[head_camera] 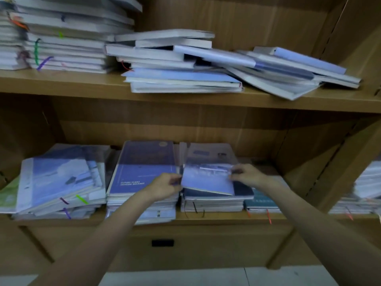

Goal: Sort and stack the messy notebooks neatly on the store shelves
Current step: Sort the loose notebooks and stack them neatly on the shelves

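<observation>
On lower shelf (206, 218): small notebook (207, 179) pinched at both side edges, left hand (167, 185) and right hand (245, 174), apparently to square it on stack (214, 201)

A small blue notebook (207, 180) lies slightly tilted atop the middle-right stack (214, 201) on the lower shelf (226, 218). Uneven notebook piles (206, 67) sprawl across the upper shelf (82, 85), several slanted.
</observation>
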Tool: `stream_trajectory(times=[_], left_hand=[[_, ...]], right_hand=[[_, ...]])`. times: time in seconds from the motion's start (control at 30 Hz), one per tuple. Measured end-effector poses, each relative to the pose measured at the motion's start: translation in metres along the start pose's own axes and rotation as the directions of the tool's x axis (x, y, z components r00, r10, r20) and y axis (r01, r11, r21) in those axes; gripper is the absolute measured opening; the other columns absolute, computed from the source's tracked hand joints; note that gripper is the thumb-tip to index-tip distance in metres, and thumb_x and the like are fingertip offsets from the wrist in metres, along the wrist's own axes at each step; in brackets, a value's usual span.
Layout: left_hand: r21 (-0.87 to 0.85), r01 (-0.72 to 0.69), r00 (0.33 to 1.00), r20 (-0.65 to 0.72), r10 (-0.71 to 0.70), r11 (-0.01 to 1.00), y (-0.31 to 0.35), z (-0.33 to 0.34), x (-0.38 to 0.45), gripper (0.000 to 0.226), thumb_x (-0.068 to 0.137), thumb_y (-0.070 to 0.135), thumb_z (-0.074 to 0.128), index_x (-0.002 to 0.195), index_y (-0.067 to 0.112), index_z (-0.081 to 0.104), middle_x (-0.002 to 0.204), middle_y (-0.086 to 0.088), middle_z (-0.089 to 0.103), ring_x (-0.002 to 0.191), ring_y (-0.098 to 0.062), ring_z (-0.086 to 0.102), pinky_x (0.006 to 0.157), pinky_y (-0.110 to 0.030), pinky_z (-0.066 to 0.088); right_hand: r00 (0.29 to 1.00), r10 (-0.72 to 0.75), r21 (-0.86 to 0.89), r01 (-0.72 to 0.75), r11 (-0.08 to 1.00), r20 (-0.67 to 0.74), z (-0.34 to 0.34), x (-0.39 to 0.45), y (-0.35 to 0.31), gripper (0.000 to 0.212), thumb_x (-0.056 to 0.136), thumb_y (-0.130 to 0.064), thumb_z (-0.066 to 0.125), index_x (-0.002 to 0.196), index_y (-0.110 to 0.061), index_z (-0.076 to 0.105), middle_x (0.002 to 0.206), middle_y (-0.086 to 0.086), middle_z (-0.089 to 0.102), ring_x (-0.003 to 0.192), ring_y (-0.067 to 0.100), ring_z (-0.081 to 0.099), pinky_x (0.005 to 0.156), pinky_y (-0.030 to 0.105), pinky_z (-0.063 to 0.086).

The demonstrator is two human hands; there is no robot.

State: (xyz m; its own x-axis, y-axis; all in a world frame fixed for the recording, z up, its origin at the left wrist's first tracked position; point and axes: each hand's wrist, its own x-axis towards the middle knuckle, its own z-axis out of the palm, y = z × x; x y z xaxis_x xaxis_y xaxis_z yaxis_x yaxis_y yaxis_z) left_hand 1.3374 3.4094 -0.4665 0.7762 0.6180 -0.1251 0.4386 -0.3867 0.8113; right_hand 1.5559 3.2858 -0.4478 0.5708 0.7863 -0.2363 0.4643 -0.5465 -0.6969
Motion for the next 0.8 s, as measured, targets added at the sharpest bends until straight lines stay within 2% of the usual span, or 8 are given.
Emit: stream_trajectory(times=[0.17,0.27,0.4,0.47,0.53,0.6,0.73,0.8], left_hand=[[0.451,-0.125,0.986,-0.044,0.162,0.884,-0.006,-0.001,-0.006,0.046,0.095,0.011,0.048,0.141,0.015,0.040,0.143,-0.002,0.045,0.129,-0.020,0.044,0.102,-0.027,0.036],[0.694,-0.314,0.785,-0.194,0.588,0.648,0.018,-0.014,-0.031,0.041,0.090,0.011,0.037,0.126,0.008,0.057,0.124,-0.006,0.060,0.107,-0.023,0.061,0.088,-0.027,0.045],[0.806,-0.485,0.374,-0.161,0.913,0.341,0.064,-0.041,-0.059,0.035,0.094,0.007,0.032,0.109,0.005,0.063,0.101,-0.011,0.065,0.092,-0.023,0.053,0.077,-0.033,0.043],[0.845,-0.485,0.250,-0.112,0.962,0.225,0.095,-0.052,-0.066,0.030,0.096,0.008,0.030,0.107,0.008,0.058,0.097,-0.012,0.063,0.088,-0.024,0.049,0.070,-0.034,0.040],[0.877,-0.454,0.200,-0.074,0.977,0.159,0.122,-0.059,-0.068,0.023,0.092,0.006,0.038,0.105,0.010,0.056,0.099,-0.012,0.062,0.088,-0.024,0.048,0.071,-0.034,0.037],[0.898,-0.412,0.191,-0.079,0.978,0.153,0.143,-0.064,-0.065,0.025,0.084,0.006,0.043,0.105,0.010,0.058,0.102,-0.010,0.059,0.091,-0.025,0.048,0.075,-0.034,0.036],[0.903,-0.333,0.308,-0.169,0.936,0.272,0.177,-0.074,-0.053,0.032,0.075,0.010,0.042,0.098,0.008,0.064,0.103,-0.011,0.061,0.094,-0.026,0.045,0.077,-0.035,0.032],[0.905,-0.296,0.357,-0.191,0.914,0.305,0.185,-0.081,-0.046,0.032,0.075,0.014,0.040,0.096,0.011,0.064,0.105,-0.009,0.060,0.097,-0.025,0.044,0.076,-0.034,0.030]], right_hand=[[0.994,-0.035,-0.261,0.062,0.963,0.108,-0.002,-0.006,-0.001,0.054,0.090,-0.028,0.062,0.139,-0.014,0.042,0.143,0.005,0.042,0.128,0.021,0.043,0.096,0.024,0.035],[0.944,-0.305,-0.308,0.254,0.917,-0.129,-0.015,-0.036,-0.012,0.042,0.091,-0.017,0.060,0.132,-0.012,0.050,0.128,0.002,0.055,0.119,0.018,0.053,0.096,0.025,0.040],[0.464,-0.694,-0.416,0.568,0.710,-0.551,-0.046,-0.090,-0.040,0.023,0.090,-0.009,0.056,0.112,-0.005,0.060,0.101,0.007,0.065,0.092,0.014,0.060,0.083,0.025,0.050],[0.251,-0.789,-0.531,0.621,0.576,-0.562,-0.065,-0.113,-0.055,0.022,0.090,-0.015,0.050,0.103,-0.002,0.062,0.092,0.007,0.065,0.085,0.011,0.059,0.076,0.019,0.048],[0.152,-0.815,-0.575,0.638,0.513,-0.559,-0.084,-0.128,-0.069,0.023,0.090,-0.017,0.049,0.099,-0.001,0.062,0.090,0.008,0.065,0.084,0.011,0.058,0.074,0.018,0.047],[0.164,-0.821,-0.607,0.599,0.523,-0.546,-0.102,-0.136,-0.083,0.028,0.087,-0.025,0.054,0.106,-0.005,0.060,0.099,0.008,0.063,0.092,0.014,0.057,0.078,0.020,0.046],[0.620,-0.708,-0.686,0.353,0.636,-0.337,-0.135,-0.124,-0.100,0.067,0.079,-0.048,0.067,0.135,-0.021,0.043,0.139,0.002,0.034,0.127,0.017,0.033,0.104,0.032,0.034],[0.711,-0.628,-0.567,0.389,0.726,-0.316,-0.149,-0.117,-0.104,0.060,0.083,-0.045,0.064,0.134,-0.021,0.043,0.137,-0.001,0.038,0.127,0.014,0.037,0.103,0.029,0.036]])
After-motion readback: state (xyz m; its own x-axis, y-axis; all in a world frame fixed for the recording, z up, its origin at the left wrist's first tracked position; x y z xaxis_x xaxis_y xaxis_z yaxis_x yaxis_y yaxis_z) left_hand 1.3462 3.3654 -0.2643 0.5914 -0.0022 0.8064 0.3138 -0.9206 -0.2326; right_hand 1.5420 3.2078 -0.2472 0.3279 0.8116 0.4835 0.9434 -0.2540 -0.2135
